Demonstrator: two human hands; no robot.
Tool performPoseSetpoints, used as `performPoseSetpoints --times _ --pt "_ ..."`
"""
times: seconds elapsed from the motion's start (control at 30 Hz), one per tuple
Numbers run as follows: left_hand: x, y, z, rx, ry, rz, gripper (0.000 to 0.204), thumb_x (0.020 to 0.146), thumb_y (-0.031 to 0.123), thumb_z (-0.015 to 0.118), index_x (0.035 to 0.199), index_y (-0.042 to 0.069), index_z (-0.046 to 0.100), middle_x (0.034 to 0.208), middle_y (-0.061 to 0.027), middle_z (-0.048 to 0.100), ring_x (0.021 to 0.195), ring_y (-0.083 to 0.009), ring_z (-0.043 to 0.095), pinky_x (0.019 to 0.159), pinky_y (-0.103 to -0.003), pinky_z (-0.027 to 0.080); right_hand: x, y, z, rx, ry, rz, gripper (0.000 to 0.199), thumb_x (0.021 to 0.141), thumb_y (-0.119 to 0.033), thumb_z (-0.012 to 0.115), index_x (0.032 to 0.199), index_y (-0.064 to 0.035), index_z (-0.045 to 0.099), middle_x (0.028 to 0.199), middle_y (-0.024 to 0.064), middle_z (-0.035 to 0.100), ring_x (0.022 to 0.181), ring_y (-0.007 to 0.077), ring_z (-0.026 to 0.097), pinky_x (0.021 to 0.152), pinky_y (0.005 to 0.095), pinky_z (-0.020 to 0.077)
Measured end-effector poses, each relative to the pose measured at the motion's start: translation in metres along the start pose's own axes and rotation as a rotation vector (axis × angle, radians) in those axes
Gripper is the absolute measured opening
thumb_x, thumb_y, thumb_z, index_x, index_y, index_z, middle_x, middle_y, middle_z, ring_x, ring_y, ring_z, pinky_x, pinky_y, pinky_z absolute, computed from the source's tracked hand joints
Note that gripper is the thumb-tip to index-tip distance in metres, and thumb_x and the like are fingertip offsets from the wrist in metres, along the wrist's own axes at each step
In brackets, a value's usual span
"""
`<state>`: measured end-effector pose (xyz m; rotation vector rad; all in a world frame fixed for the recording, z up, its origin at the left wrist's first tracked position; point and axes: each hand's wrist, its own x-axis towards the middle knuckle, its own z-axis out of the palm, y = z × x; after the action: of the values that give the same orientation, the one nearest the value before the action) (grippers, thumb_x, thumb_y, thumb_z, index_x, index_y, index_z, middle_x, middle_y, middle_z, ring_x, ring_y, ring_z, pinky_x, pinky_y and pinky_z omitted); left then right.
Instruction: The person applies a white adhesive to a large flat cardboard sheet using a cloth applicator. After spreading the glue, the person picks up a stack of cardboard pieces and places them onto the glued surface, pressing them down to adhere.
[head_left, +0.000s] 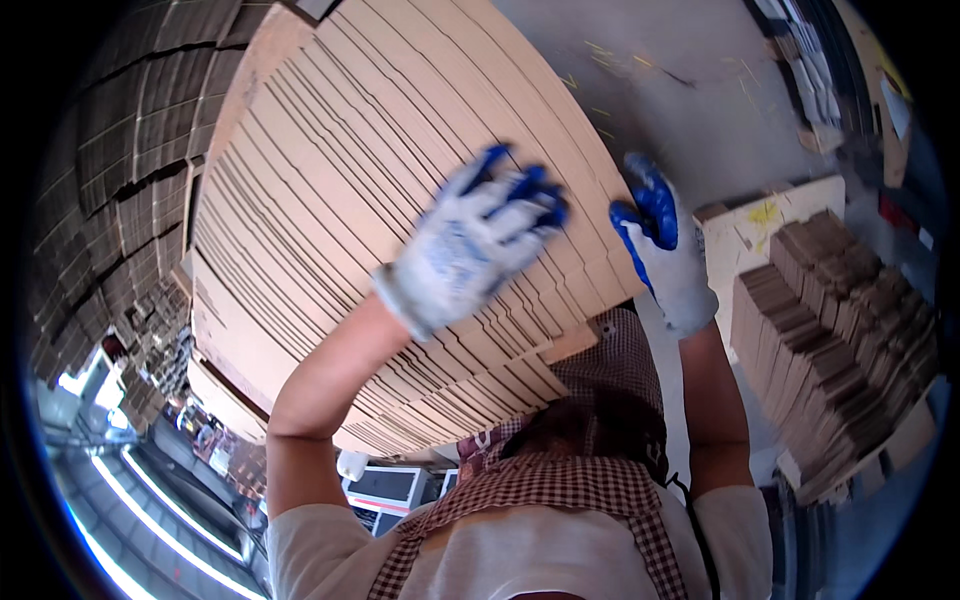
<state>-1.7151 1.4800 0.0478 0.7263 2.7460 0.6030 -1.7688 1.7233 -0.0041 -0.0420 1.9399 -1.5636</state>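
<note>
Far L: dk brown cardboard bundles are standing piled high; below them, bright ceiling light strips are showing at the lower L, bent by the lens. Ctr: big stack of tan cardboard sheets is lying in front of the person, layers overlapping like shingles, near edge by the checked apron. L hand, in a white glove w/ blue fingertips, is hovering over or resting on the stack, nearer its R edge than its L; contact can't tell. Back of glove is facing up, fingers are spreading apart, slightly bent, tips blurred. R hand, same glove type, is sitting just beside the stack's R edge, above the near R corner; thumb + fingers are standing apart, blue palm side partly showing; touching edge or not, can't tell. Beyond the R edge, yellow bits are lying on the gray floor. Far R: smaller brown cardboard pile is standing near a pale board w/ yellow mark.
</note>
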Motion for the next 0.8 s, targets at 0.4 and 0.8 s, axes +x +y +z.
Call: performPoseSetpoints --times 0.4,0.8 --pt "-0.037 -0.004 -0.009 0.066 0.050 0.036 0.046 0.077 0.014 0.066 0.123 0.010 0.067 0.135 -0.0070 0.060 0.137 -0.0278 0.047 0.119 -0.058 0.027 -0.033 -0.004 0.039 -0.830 0.106 -0.173 0.103 0.076 -0.040 0.080 0.157 -0.0125 0.024 0.159 0.0209 0.026 0.142 0.0470 0.028 0.114 0.0593 0.0259" --pt "-0.014 0.007 0.026 0.231 -0.075 0.131 0.031 0.075 0.019 0.069 0.106 0.020 0.067 0.118 -0.0021 0.060 0.116 -0.0258 0.055 0.111 -0.046 0.041 -0.032 -0.002 0.042 -0.775 0.122 -0.251 0.100 0.076 -0.039 0.081 0.156 -0.0116 0.028 0.158 0.0208 0.028 0.142 0.0456 0.029 0.113 0.0598 0.0266"
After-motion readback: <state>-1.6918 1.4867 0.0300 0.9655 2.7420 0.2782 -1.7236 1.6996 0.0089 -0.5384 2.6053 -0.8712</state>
